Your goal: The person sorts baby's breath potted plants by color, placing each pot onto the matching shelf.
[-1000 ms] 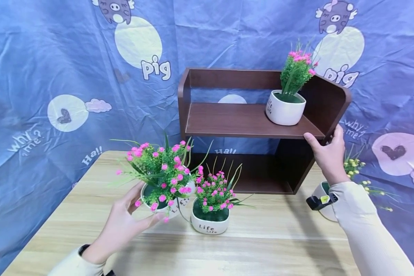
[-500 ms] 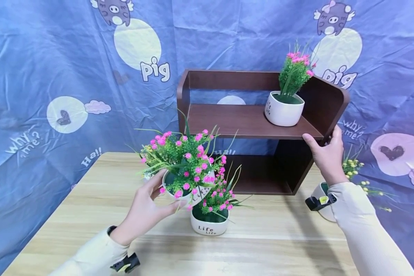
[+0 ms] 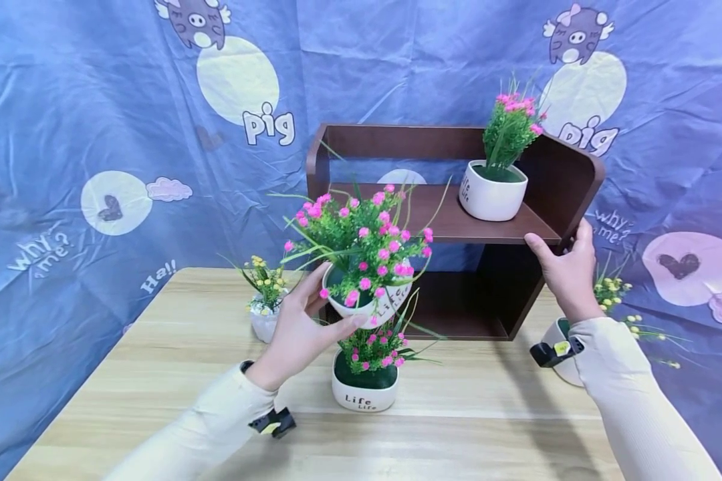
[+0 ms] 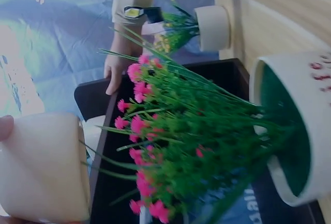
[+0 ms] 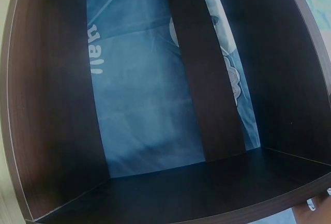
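Note:
My left hand (image 3: pixel 303 331) grips a white flower pot (image 3: pixel 370 304) of pink artificial flowers by its side, tilted and raised above the table. In the left wrist view that pot (image 4: pixel 44 167) shows at the left edge. Below it in the head view, a second pink-flowered pot (image 3: pixel 364 391) marked "Life" stands on the table, its blooms partly hidden. My right hand (image 3: pixel 568 274) holds the right side of a dark brown two-tier shelf (image 3: pixel 439 230), thumb at the upper board's front edge. A third pink-flowered pot (image 3: pixel 493 194) sits at the right end of that upper board.
A small pot with yellow flowers (image 3: pixel 267 321) stands left of the shelf. Another yellow-flowered pot (image 3: pixel 568 364) is at the right, partly behind my right forearm. The wooden table (image 3: pixel 126 401) backs onto a blue printed cloth (image 3: pixel 126 100).
My left hand has lifted the pink-flowered pot up and to the right, toward the shelf. The left yellow-flowered pot has come into view. My right hand stays on the shelf.

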Available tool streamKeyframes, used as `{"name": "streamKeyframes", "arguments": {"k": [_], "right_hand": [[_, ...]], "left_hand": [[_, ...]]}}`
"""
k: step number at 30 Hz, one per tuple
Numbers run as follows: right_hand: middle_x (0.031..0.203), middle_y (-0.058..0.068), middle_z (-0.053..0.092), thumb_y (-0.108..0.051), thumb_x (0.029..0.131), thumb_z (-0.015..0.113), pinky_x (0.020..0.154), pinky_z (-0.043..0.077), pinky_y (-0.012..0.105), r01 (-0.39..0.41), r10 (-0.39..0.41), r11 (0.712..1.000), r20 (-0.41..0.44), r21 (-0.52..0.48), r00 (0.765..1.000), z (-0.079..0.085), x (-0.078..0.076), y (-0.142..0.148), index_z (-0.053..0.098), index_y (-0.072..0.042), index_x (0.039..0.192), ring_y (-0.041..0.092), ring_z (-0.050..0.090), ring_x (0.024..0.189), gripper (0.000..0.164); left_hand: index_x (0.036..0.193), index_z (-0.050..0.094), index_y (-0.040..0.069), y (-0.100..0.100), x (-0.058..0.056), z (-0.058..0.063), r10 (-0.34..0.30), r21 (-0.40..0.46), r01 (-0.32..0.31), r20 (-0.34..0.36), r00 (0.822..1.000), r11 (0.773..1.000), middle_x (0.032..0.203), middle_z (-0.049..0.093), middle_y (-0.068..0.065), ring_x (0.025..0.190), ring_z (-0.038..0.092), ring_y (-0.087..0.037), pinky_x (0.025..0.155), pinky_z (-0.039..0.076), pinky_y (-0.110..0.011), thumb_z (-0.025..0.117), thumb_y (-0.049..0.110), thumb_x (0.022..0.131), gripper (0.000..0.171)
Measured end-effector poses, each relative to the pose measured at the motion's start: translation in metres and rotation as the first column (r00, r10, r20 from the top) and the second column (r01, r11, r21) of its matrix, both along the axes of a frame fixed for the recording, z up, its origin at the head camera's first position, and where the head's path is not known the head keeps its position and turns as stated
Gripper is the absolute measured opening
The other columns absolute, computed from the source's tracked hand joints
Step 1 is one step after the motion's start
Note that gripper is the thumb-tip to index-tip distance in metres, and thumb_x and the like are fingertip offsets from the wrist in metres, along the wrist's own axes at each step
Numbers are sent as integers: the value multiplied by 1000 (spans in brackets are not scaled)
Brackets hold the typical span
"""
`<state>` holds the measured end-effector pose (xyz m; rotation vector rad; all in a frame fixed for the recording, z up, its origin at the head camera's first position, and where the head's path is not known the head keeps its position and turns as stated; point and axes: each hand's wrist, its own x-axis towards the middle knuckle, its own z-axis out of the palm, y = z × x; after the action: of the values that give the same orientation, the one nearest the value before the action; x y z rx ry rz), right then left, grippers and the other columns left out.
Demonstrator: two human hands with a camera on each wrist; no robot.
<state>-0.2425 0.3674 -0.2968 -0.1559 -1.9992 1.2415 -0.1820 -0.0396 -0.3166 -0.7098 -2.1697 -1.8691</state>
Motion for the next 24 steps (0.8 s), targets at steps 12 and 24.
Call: {"name": "streamKeyframes", "arguments": {"k": [12, 24], "right_hand": [[124, -5, 48, -27, 85, 73, 97, 40, 21, 3, -3, 1000, -6, -1, 1000, -2, 0, 0, 38, -19, 142, 10, 49, 114, 68], [121, -7, 48, -27, 85, 73, 96, 40, 21, 13, -13, 1000, -8, 17, 1000, -1, -1, 0, 39, -17, 141, 11, 50, 113, 67]], "left_hand": [[146, 39, 18, 38, -26, 27, 50, 46, -46, -74, 996, 998, 139, 51, -2, 124, 53, -12, 101, 44, -28, 83, 19, 75, 83], [139, 48, 18, 63, -53, 51, 95, 60, -85, -179, 979, 995, 128, 60, -1, 109, 62, -13, 89, 52, -27, 83, 24, 75, 74]]}}
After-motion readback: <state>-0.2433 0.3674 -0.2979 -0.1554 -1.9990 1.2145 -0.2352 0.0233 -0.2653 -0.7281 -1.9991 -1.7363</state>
